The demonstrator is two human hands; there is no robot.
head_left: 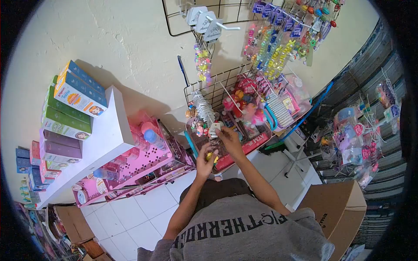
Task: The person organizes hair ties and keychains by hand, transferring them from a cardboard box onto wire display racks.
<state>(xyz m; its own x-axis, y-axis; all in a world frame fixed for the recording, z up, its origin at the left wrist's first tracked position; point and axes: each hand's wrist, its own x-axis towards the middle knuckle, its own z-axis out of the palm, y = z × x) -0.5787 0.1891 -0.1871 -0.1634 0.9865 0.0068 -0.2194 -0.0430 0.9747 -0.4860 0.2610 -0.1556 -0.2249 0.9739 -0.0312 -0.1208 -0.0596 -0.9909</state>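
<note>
Before the wire rack, my right hand [230,140] pinches a small white card [214,129]. Lower and to its left, my left hand [205,161] is curled around a small yellow item [211,157], partly hidden by the fingers. Just above the hands, a row of white cards with small figures [201,108] hangs from the rack. A dark mesh basket [222,150] with a red front edge lies behind and beneath the hands.
Bead strands [278,56] hang at the upper right. A white shelf [111,117] holding boxes juts out at the left, above a pink shelf unit [126,174]. At the lower right stands a cardboard box [326,204]; bagged items [352,135] hang farther right.
</note>
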